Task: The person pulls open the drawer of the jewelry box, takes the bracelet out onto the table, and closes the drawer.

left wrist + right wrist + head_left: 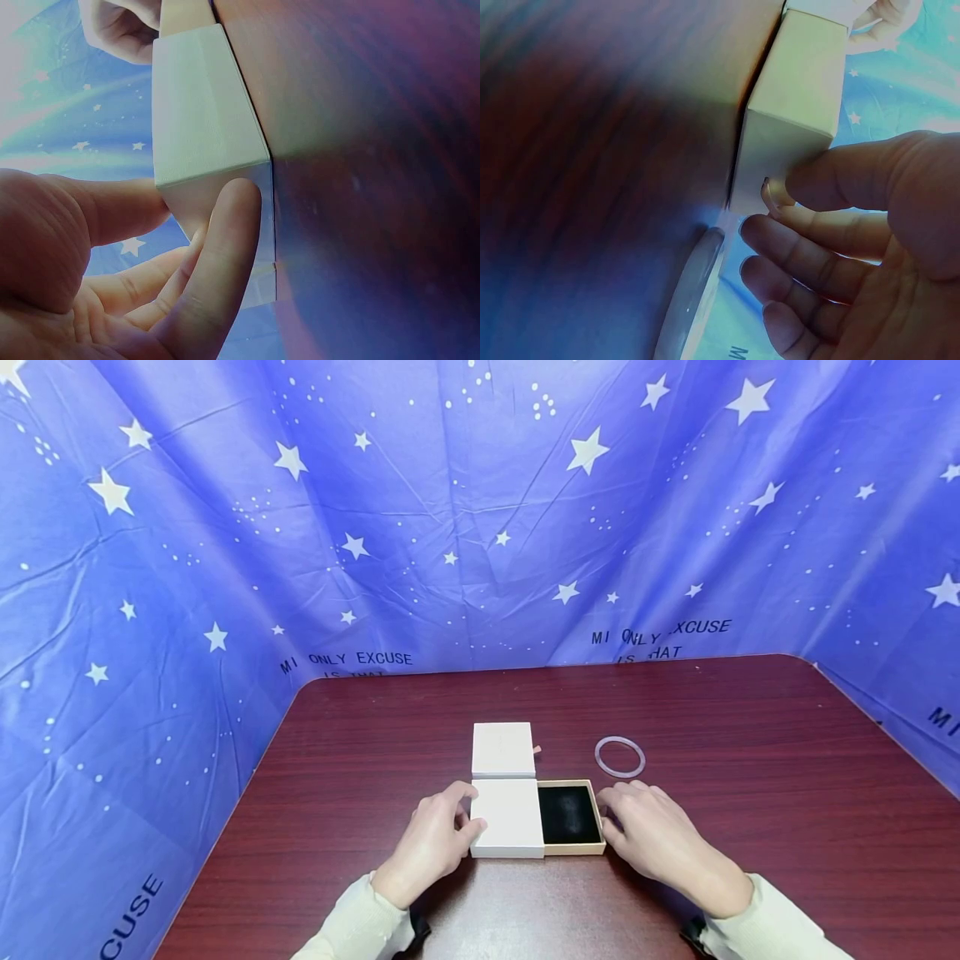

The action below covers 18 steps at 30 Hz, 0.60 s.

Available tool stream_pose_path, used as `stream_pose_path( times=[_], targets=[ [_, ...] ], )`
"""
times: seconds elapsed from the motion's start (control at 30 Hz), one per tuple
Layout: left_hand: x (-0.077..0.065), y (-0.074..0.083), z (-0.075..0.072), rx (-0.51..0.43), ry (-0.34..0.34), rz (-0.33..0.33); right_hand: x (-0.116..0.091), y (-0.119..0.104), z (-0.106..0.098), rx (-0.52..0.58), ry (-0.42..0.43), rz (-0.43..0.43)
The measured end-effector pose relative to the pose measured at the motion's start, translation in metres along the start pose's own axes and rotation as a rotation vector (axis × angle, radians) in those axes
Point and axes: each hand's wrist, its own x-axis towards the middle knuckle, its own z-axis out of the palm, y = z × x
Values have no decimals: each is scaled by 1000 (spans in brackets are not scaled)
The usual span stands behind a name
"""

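A white drawer-style box has its sleeve [506,817] on the left and its drawer [573,850] slid far out to the right. Inside the drawer lies a black pad [570,814] with nothing on it. My left hand [431,839] holds the sleeve's left end, thumb at the top edge and a finger against the end face. At the drawer's outer end, my right hand [652,831] pinches a small pull tab [771,196] between thumb and forefinger, the other fingers loosely bent. Just beyond that hand a pale purple bangle [619,775] lies flat on the table.
A second white box [502,749], closed, stands right behind the sleeve with a pink tab [537,750] at its right side. Everything rests on a dark red wooden table [375,735]. Blue star-patterned curtains [450,485] hang around its back and sides.
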Motion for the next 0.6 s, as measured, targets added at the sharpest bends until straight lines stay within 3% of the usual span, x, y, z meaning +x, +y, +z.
stream_pose_path(
  times=[0.6],
  targets=[
    [0,1,0,-12,-6,-10,0,-2,0,48,-27,41]
  ],
)
